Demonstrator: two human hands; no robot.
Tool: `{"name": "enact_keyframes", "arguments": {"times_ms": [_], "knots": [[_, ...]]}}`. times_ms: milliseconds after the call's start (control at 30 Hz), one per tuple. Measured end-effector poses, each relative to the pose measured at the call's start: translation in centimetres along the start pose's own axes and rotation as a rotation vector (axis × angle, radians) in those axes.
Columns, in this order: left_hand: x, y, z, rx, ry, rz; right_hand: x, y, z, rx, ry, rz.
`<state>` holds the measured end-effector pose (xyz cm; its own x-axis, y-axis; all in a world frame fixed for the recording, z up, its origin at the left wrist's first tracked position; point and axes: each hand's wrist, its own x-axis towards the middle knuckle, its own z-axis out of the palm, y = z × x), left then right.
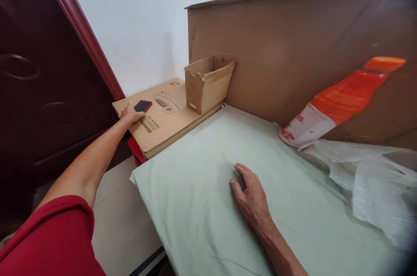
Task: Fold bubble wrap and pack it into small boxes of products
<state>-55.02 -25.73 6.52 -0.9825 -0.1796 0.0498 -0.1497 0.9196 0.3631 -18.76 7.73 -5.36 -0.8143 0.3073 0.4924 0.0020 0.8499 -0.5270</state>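
My left hand (130, 114) reaches far out to a flat printed cardboard box (163, 119), its fingers touching the near end of a dark phone with a red edge (142, 105) that lies on the box. Whether the fingers grip the phone does not show. My right hand (250, 193) rests palm down on a pale green sheet (202, 180), fingers slightly curled and apart, holding nothing. My left arm wears a red sleeve (48, 241).
A small open cardboard box (208, 80) stands on the flat box. A tall cardboard panel (293, 50) backs the sheet. An orange-capped bottle with a white label (335, 102) leans against it, beside crumpled clear plastic (368, 180). A dark red door (45, 72) is at left.
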Motion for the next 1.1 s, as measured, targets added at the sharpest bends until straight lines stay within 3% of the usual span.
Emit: {"name": "enact_keyframes", "arguments": {"times_ms": [700, 833, 967, 1033, 1100], "knots": [[1.7, 1.2, 1.3, 0.098, 0.075, 0.039, 0.0, -0.1, -0.1, -0.024, -0.003, 0.017], [1.3, 1.4, 0.5, 0.1, 0.076, 0.075, 0.0, 0.0, -0.1, -0.015, -0.011, 0.034], [-2.1, 1.6, -0.9, 0.085, 0.106, 0.26, 0.0, 0.1, 0.1, -0.008, -0.004, 0.054], [-5.9, 1.5, -0.4, 0.076, 0.133, 0.446, 0.0, 0.2, 0.3, -0.012, 0.008, 0.056], [-10.7, 1.4, 1.1, 0.07, 0.088, 0.649, 0.1, 0.3, 0.4, -0.017, 0.01, 0.049]]}}
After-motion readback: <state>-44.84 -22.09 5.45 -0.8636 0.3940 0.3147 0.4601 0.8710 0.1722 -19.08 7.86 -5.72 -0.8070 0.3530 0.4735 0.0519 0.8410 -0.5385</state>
